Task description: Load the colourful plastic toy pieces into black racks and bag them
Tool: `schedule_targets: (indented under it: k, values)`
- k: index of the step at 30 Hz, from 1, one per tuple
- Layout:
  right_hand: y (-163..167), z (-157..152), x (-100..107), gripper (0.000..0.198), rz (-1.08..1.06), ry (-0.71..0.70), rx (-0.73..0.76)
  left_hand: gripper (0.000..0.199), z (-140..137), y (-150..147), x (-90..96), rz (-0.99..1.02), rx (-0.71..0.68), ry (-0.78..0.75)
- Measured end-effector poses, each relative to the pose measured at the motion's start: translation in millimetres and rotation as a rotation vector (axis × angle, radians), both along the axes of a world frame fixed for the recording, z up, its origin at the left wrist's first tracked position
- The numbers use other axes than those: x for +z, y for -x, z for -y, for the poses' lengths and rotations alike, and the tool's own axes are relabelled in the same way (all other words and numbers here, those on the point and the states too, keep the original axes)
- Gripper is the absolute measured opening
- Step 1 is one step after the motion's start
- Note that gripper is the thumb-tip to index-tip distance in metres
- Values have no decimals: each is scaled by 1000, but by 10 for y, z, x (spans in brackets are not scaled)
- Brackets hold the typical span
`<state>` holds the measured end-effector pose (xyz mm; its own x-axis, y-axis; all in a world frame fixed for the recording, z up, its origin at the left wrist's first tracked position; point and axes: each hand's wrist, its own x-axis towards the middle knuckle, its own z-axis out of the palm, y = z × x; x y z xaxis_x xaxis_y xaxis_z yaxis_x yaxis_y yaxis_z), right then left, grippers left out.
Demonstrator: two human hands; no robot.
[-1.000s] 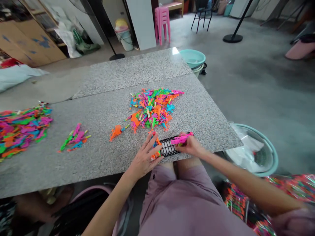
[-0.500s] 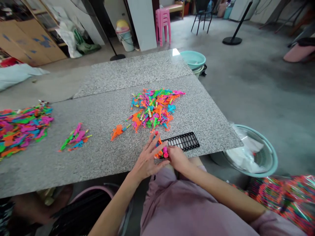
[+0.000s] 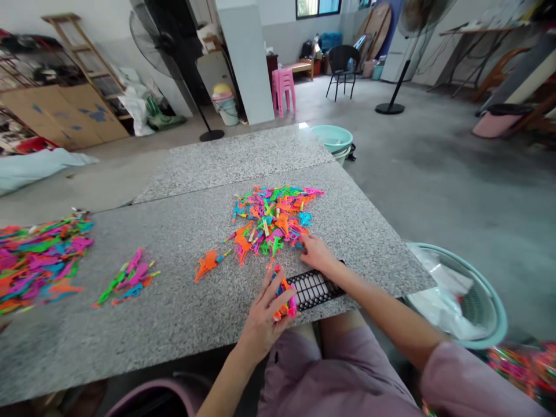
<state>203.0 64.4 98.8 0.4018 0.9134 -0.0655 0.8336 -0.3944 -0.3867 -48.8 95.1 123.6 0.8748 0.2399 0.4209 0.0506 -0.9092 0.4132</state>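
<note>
A black grid-like plastic rack [image 3: 313, 288] lies near the table's front edge. Brightly coloured plastic pieces [image 3: 284, 310] stand side by side in its left end. My left hand [image 3: 263, 315] is around that end, fingers stretched across the pieces and thumb on the near side. Beyond the rack, my right hand [image 3: 319, 255] reaches the lower right edge of a pile of coloured plastic pieces [image 3: 278, 220]. Its fingers are curled together at the pile; what they pinch, if anything, is hidden. An orange piece [image 3: 208, 263] lies apart, left of the pile.
On the speckled stone table [image 3: 182, 330], a small cluster of pieces [image 3: 132, 278] and a larger heap [image 3: 39, 258] lie to the left. A basket with clear bags [image 3: 495, 313] stands off the right edge, and a pink tub [image 3: 160, 388] sits below the front edge.
My right hand has left the rack and moved up to the pile's edge. My left hand stays at the rack's left end. The camera view has tilted upward.
</note>
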Motion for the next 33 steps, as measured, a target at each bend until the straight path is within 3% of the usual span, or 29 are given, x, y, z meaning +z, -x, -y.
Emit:
schedule_targets:
  k: [4,6,8,12,15,18,23,28,30,33]
  values:
    - [-783,357,-93,24,169,33,-84,38,-7,-7,5,-18,-15,8]
    - [-1156,553,-86,31,226,15,-43,37,1,-61,19,-10,-25,11]
    - [-1329,673,-64,40,249,-40,14,37,20,-120,28,6,-19,2]
    - [-1008,538,-53,41,319,-123,-134,40,73,-165,14,71,16,-22]
    - [-607,247,-64,31,308,-54,-151,41,88,-129,12,55,36,-11]
    - [-496,142,-95,29,285,-1,-150,42,66,-67,39,-4,26,-1]
    - [-774,563,-215,27,324,-28,-159,38,17,-72,55,-1,-6,24]
    - [-919,861,-260,23,335,-73,-332,37,-23,-165,20,46,-18,30]
    - [-932,890,-234,22,263,-108,-366,47,-33,-129,77,65,15,23]
    - [-779,959,-57,22,81,-304,-414,76,16,0,311,125,88,59]
